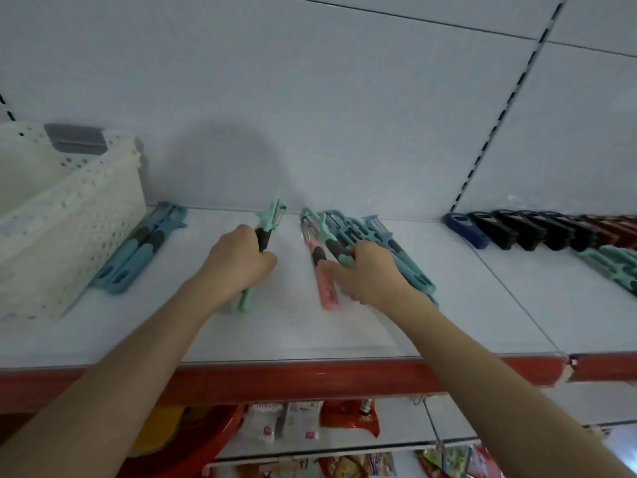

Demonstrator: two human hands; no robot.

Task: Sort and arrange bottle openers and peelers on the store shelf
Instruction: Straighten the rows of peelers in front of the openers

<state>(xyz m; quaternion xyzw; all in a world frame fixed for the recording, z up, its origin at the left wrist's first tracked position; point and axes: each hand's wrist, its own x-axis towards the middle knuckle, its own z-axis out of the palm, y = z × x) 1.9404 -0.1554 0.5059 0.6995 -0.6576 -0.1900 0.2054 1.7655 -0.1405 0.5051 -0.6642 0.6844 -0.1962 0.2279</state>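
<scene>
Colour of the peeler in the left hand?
The peeler in the left hand is mint green with a black grip; head view.

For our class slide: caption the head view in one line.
Left hand grips a mint peeler; right hand holds a cluster of peelers on the shelf.

Both arms are stretched forward, a peeler is fisted in the left hand, a peeler bunch clutched by the right hand.
</scene>
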